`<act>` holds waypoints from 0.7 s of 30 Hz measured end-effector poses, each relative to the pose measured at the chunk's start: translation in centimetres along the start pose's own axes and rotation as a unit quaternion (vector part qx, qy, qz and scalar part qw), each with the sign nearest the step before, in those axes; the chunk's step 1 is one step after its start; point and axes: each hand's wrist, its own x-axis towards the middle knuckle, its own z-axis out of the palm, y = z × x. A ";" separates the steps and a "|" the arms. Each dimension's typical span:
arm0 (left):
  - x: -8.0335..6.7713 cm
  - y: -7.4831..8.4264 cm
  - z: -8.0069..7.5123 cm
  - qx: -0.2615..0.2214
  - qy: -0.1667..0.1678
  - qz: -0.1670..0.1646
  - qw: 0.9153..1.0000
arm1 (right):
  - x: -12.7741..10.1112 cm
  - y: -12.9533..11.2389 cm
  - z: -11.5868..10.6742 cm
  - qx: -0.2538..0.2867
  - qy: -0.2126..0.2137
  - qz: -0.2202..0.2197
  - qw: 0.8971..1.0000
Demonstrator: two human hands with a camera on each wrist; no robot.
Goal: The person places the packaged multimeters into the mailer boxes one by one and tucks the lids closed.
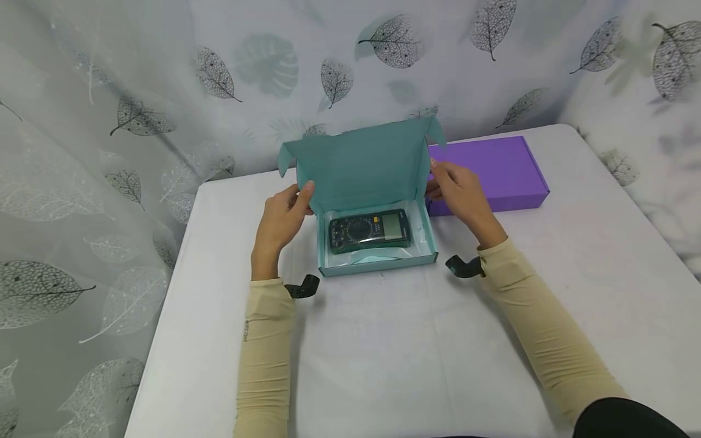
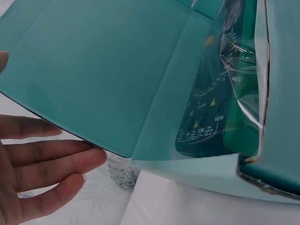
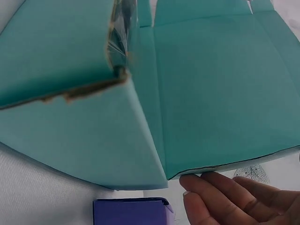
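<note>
A teal cardboard box [image 1: 378,266] lies on the white table with its lid [image 1: 364,164] raised. In its tray a dark green digital multimeter [image 1: 369,230] rests under clear plastic film, screen toward the right. My left hand [image 1: 279,219] is at the lid's left edge. Its fingers [image 2: 61,164] are nearly straight against that edge in the left wrist view, and the thumb tip shows apart from them. My right hand [image 1: 462,191] touches the lid's right edge; in the right wrist view its slightly bent fingers [image 3: 225,197] lie beneath the edge.
A closed purple box [image 1: 493,170] stands just behind and right of the teal box, close to my right hand. The white table [image 1: 372,353] reaches back to a leaf-printed curtain [image 1: 263,91]. A black wrist mount [image 1: 464,266] juts from the right sleeve.
</note>
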 end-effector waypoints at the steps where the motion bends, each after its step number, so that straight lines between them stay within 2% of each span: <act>1: 0.0 0.0 0.0 -0.003 -0.002 -0.002 1.000 | 0.0 0.0 0.0 -0.001 -0.002 0.002 1.000; 10: -0.2 0.2 -0.2 -0.005 -0.016 -0.005 1.000 | -0.1 0.0 -0.3 -0.026 -0.018 0.000 1.000; 21: -0.2 0.0 -0.3 0.009 -0.034 -0.012 0.999 | -0.1 0.0 -0.3 -0.031 -0.027 -0.006 0.999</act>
